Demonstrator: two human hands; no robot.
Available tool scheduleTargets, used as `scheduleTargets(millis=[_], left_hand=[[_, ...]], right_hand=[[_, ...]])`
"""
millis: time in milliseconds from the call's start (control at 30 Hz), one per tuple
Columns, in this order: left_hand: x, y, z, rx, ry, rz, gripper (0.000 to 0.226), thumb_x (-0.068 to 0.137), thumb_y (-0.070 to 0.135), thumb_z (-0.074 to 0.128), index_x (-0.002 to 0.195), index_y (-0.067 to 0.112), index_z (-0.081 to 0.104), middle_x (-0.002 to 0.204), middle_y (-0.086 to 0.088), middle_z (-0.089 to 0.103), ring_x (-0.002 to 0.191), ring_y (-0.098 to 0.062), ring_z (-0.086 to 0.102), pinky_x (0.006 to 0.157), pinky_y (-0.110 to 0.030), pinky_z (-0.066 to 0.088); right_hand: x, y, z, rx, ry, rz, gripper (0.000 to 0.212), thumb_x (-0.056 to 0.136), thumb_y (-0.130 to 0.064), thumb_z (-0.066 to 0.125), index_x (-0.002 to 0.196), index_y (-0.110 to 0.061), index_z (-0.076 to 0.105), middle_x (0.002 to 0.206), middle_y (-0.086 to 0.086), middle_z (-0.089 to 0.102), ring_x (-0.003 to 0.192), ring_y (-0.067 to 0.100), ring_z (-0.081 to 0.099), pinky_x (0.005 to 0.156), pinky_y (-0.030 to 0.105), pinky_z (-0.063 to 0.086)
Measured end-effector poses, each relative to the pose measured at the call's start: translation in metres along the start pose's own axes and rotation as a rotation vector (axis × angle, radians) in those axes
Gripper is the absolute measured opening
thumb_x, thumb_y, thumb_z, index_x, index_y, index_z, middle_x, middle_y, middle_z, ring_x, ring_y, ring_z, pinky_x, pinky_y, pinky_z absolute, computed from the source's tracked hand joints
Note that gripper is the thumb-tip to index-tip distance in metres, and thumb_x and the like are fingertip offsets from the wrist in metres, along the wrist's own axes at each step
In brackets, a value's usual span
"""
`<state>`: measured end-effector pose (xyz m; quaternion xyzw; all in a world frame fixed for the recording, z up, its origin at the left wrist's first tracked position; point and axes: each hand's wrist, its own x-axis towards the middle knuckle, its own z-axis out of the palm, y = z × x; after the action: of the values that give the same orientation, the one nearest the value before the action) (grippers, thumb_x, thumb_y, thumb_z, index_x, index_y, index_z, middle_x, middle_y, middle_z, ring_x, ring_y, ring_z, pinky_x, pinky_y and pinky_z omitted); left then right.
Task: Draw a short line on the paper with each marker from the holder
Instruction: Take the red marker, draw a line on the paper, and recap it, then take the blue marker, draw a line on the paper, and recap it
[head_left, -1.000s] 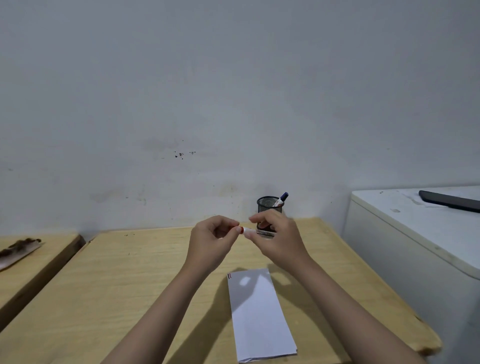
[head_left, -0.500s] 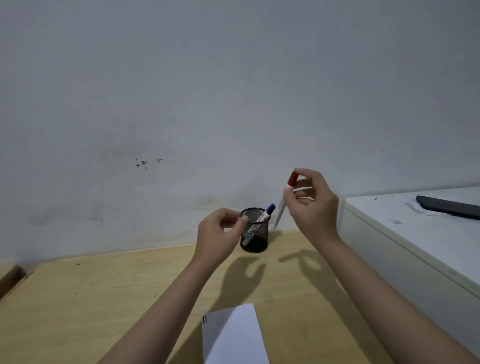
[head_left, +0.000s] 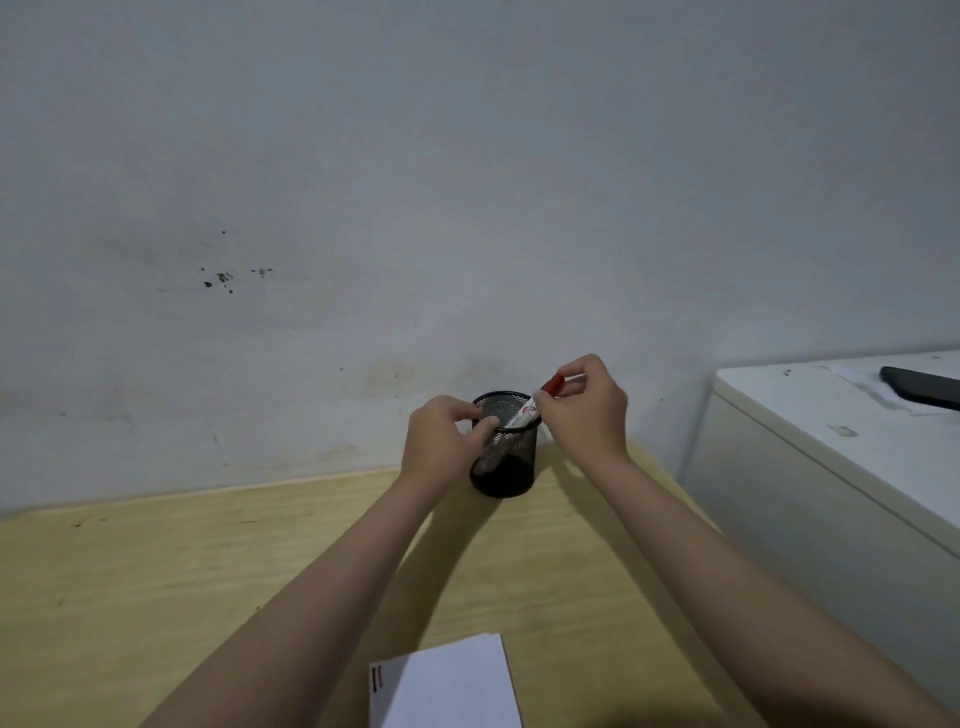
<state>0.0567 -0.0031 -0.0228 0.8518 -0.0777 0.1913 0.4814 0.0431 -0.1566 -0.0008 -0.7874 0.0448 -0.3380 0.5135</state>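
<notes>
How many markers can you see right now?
1 for sure: the red-capped marker, held by the right hand and leaning in the mesh holder. The left hand may hide another.

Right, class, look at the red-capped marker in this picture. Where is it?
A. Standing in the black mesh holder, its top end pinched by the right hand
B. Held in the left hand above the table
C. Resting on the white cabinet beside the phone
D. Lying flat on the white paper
A: the red-capped marker leans inside the black mesh holder, and the right hand pinches its red end, while the left hand grips the holder's rim.
</notes>
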Motion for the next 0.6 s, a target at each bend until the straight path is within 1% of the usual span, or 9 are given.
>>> scheduleTargets(millis=[100,200,233,300,333,367,433,500,600], left_hand=[[0.004,-0.001,0.000,-0.008,0.001,-0.016,0.027,0.071,0.033,0.077,0.086,0.011,0.074,0.096,-0.003,0.073,0.093,-0.014,0.066,0.080,-0.020,0.044],[0.003,-0.002,0.001,-0.025,0.012,-0.017,0.028,0.070,0.033,0.077,0.087,0.010,0.074,0.096,-0.003,0.073,0.093,-0.013,0.065,0.080,-0.019,0.043],[0.002,-0.002,0.001,-0.028,0.016,-0.018,0.028,0.071,0.032,0.077,0.088,0.010,0.074,0.097,-0.003,0.073,0.093,-0.012,0.065,0.080,-0.018,0.042],[0.002,-0.001,0.002,-0.034,0.021,-0.023,0.028,0.071,0.032,0.076,0.088,0.010,0.073,0.097,-0.003,0.073,0.094,-0.012,0.064,0.080,-0.019,0.042],[0.002,-0.001,0.002,-0.034,0.022,-0.024,0.027,0.071,0.032,0.076,0.088,0.010,0.073,0.097,-0.004,0.073,0.094,-0.012,0.064,0.080,-0.019,0.042],[0.002,-0.001,0.002,-0.033,0.023,-0.024,0.027,0.071,0.032,0.076,0.088,0.010,0.072,0.098,-0.004,0.072,0.094,-0.012,0.064,0.080,-0.019,0.042],[0.002,-0.001,0.002,-0.024,0.023,-0.018,0.028,0.071,0.032,0.076,0.089,0.010,0.072,0.098,-0.004,0.072,0.093,-0.012,0.064,0.079,-0.019,0.042],[0.002,0.000,0.002,-0.003,0.025,-0.004,0.028,0.072,0.033,0.075,0.089,0.010,0.072,0.098,-0.004,0.072,0.093,-0.013,0.064,0.078,-0.020,0.043],[0.000,0.000,0.002,0.055,0.032,0.039,0.029,0.076,0.035,0.071,0.091,0.010,0.072,0.099,-0.004,0.072,0.095,-0.018,0.064,0.078,-0.023,0.044]], right_hand=[[0.005,0.012,0.008,-0.117,-0.035,-0.001,0.016,0.068,-0.013,0.073,0.072,-0.011,0.057,0.077,0.010,0.067,0.075,0.025,0.062,0.061,0.026,0.041],[0.014,0.015,0.011,-0.149,-0.017,0.020,0.019,0.075,-0.022,0.072,0.071,-0.010,0.058,0.081,0.012,0.066,0.082,0.028,0.062,0.064,0.027,0.038],[0.017,0.014,0.012,-0.156,-0.010,0.030,0.019,0.076,-0.025,0.071,0.075,-0.011,0.058,0.085,0.014,0.065,0.085,0.029,0.062,0.066,0.028,0.039],[0.025,0.012,0.013,-0.200,-0.031,0.063,0.026,0.076,-0.030,0.071,0.089,-0.010,0.061,0.096,0.016,0.064,0.091,0.029,0.061,0.072,0.032,0.046],[0.029,0.010,0.014,-0.231,-0.056,0.087,0.030,0.076,-0.032,0.070,0.094,-0.009,0.062,0.098,0.015,0.064,0.094,0.029,0.061,0.077,0.034,0.049],[0.032,0.008,0.015,-0.258,-0.081,0.113,0.029,0.076,-0.031,0.069,0.095,-0.009,0.064,0.099,0.013,0.066,0.095,0.028,0.062,0.081,0.037,0.051],[0.035,0.002,0.017,-0.297,-0.112,0.135,0.016,0.077,-0.025,0.067,0.087,-0.012,0.068,0.093,0.008,0.070,0.095,0.028,0.064,0.084,0.040,0.052],[0.036,-0.004,0.017,-0.310,-0.123,0.119,0.005,0.076,-0.018,0.067,0.078,-0.014,0.070,0.084,0.005,0.072,0.091,0.027,0.066,0.084,0.041,0.053],[0.036,-0.011,0.014,-0.227,-0.144,0.023,0.002,0.074,-0.017,0.070,0.073,-0.016,0.069,0.068,-0.001,0.067,0.079,0.024,0.068,0.079,0.041,0.055]])
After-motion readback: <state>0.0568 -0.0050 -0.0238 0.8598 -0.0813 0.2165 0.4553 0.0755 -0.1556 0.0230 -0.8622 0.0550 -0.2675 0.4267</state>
